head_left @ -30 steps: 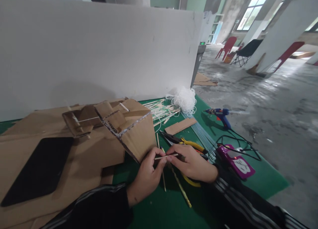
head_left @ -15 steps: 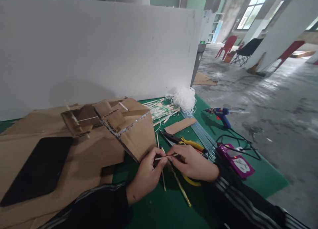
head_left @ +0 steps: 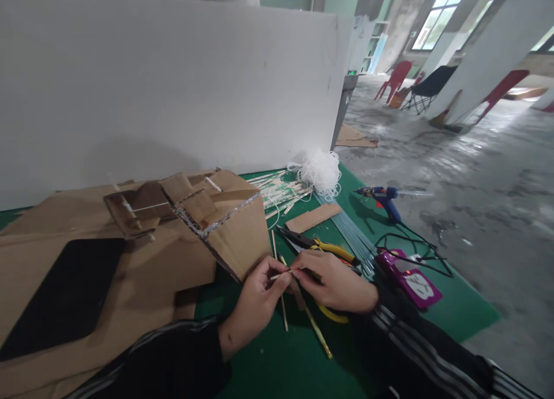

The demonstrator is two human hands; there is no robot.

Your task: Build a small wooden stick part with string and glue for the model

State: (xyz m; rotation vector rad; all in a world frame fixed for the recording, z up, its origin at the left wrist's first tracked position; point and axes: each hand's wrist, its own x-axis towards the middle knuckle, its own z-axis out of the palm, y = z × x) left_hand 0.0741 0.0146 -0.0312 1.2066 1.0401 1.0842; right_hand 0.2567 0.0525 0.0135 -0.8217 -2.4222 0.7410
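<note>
Both my hands meet above the green table, pinching a short thin wooden stick (head_left: 276,276) between their fingertips. My left hand (head_left: 258,289) has thumb and forefinger closed on its left end. At the other end, the fingers of my right hand (head_left: 335,280) are pressed together and hide most of it. Beneath them lie a pencil (head_left: 319,334), a narrow cardboard strip (head_left: 298,295) and a longer wooden stick (head_left: 284,315). Yellow-handled pliers (head_left: 335,249) lie partly under my right hand. Beside my left hand stands a cardboard construction (head_left: 238,231) with a hollow top.
Thin sticks (head_left: 281,188) and tangled white string (head_left: 320,172) lie at the back. To the right are clear glue sticks (head_left: 350,228), a blue glue gun (head_left: 387,200) with its cord, and a purple power strip (head_left: 411,280). A black flat panel (head_left: 64,298) rests on cardboard sheets (head_left: 173,266).
The stick's right end, which stuck out past my right fingers, is now hidden by them. More of the cardboard strip below shows. Both hands keep nearly the same place.
</note>
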